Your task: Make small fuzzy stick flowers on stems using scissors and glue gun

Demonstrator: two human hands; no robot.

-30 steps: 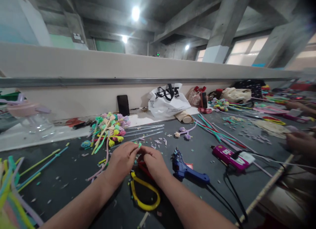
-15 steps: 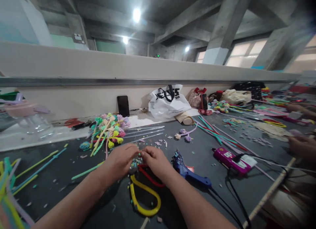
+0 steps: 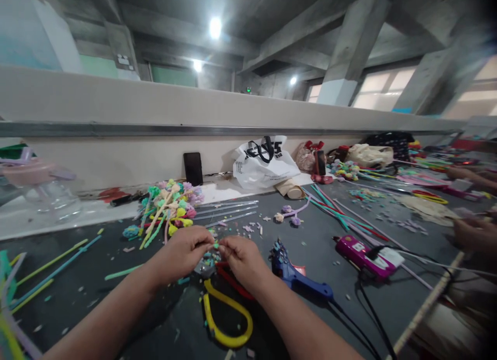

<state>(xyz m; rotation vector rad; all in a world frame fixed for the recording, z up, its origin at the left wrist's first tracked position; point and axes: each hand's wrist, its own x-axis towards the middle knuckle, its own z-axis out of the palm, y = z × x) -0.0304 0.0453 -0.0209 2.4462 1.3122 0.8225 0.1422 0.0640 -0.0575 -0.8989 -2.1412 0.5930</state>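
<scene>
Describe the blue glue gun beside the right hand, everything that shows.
The blue glue gun looks like plastic and lies on its side on the dark table, nozzle end pointing away. A black cord runs from its rear toward the lower right. It lies close beside the right hand; contact cannot be told.

The small green piece (image 3: 216, 244) pinched between the fingers of the left hand (image 3: 182, 254) and the right hand (image 3: 241, 260) is too small to identify, and the fingertips cover most of it. The working end of the yellow-handled tool (image 3: 228, 318) is mostly hidden under both hands. At the right edge a co-worker's hand (image 3: 471, 235) is blurred and cut off. The coloured stems (image 3: 8, 293) at the left edge are cropped and smeared, and the clear jar (image 3: 46, 194) is out of focus. The black cables (image 3: 360, 293) run off the bottom edge.
</scene>
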